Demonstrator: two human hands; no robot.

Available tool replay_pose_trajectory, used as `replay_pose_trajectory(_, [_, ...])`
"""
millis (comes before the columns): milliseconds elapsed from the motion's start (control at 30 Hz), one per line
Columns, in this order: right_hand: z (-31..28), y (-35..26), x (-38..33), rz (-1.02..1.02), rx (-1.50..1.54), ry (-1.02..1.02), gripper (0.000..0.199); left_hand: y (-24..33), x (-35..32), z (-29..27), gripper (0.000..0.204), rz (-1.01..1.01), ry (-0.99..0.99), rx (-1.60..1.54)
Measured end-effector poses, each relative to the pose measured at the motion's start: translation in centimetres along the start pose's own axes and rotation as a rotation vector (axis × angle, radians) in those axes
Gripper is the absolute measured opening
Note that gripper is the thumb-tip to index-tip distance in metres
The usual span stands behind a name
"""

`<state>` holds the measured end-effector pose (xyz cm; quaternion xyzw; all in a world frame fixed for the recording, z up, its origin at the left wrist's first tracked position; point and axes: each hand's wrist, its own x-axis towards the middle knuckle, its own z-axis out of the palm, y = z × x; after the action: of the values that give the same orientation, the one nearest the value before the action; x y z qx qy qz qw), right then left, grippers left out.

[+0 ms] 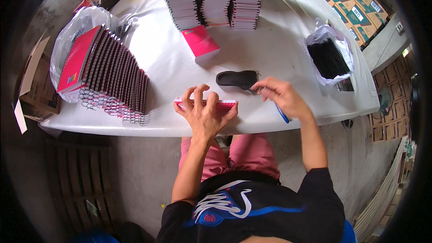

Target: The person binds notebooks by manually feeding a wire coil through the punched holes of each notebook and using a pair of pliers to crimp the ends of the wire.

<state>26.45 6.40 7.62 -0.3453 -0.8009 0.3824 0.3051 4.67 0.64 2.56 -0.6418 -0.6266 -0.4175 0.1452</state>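
Observation:
My left hand (203, 113) is closed round a small red-covered notebook (227, 105) standing on edge near the table's front, its thumb and fingers at either side and partly hiding it. To the right, my right hand (282, 98) is raised with its fingers closed round a thin tool with a blue handle (282, 113); the tool's kind does not show clearly. Just beyond that hand's fingertips lies a black shoe-shaped object (237, 79). Farther back rests a red-covered block of notebooks (200, 44) with white page edges.
A leaning row of wire-bound notebooks (114, 69) stands at the left beside a clear plastic bag (58, 58). Tall notebook stacks (215, 0) rise at the back. At the right, a white bag (315, 65) holds black binding coils (330, 58). An open carton (41, 87) borders the left edge.

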Motion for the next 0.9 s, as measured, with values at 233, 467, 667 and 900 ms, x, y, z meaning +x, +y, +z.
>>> replay_pose_trajectory(233, [3.2, -2.2, 0.3, 0.048, -0.183, 0.103, 0.025, -0.4, 0.1, 0.1, 0.037, 0.019, 0.039, -0.007])
replay_pose_trajectory(467, [4.2, -1.3, 1.4, -0.132, -0.333, 0.03, 0.016, -0.6, 0.1, 0.3, 0.039, 0.022, 0.033, -0.017])
replay_pose_trajectory(667, [3.2, -1.3, 2.4, 0.053, 0.066, -0.212, 0.018, -1.0, 0.1, 0.3, 0.041, 0.028, -0.016, -0.015])
replay_pose_trajectory(900, [3.7, -1.9, 2.3, 0.146, 0.262, -0.226, 0.024, -0.8, 0.8, -0.5, 0.045, 0.033, -0.132, -0.012])
